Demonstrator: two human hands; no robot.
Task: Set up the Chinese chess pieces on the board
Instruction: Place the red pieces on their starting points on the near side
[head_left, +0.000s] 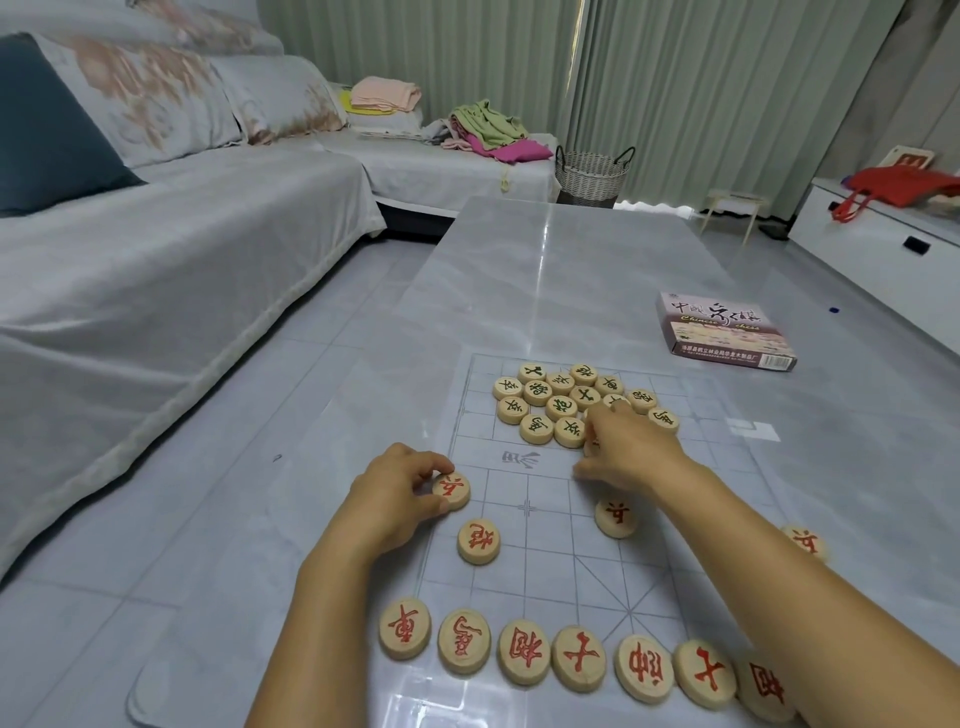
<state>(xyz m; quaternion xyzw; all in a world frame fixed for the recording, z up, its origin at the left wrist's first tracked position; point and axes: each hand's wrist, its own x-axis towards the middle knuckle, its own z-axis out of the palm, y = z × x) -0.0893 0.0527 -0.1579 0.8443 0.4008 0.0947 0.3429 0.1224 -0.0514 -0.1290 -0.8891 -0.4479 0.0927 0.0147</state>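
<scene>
A clear plastic chess board (524, 509) lies on the grey table. Several red-lettered wooden pieces (522, 652) stand in a row along its near edge. One red piece (478, 541) sits above that row on the left and another (615, 517) near the middle; a further one (803, 542) lies at the right edge. My left hand (400, 493) pinches a red piece (452, 490) at the board's left edge. My right hand (626, 449) reaches into a cluster of green-lettered pieces (550, 408) on the far half; its fingertips touch pieces there, the grip hidden.
The chess set's box (724, 332) lies on the table to the far right. A grey-covered sofa (156, 234) runs along the left with folded clothes (488, 130) at its far end. A woven basket (592, 174) stands beyond the table. A white cabinet (883, 244) is at right.
</scene>
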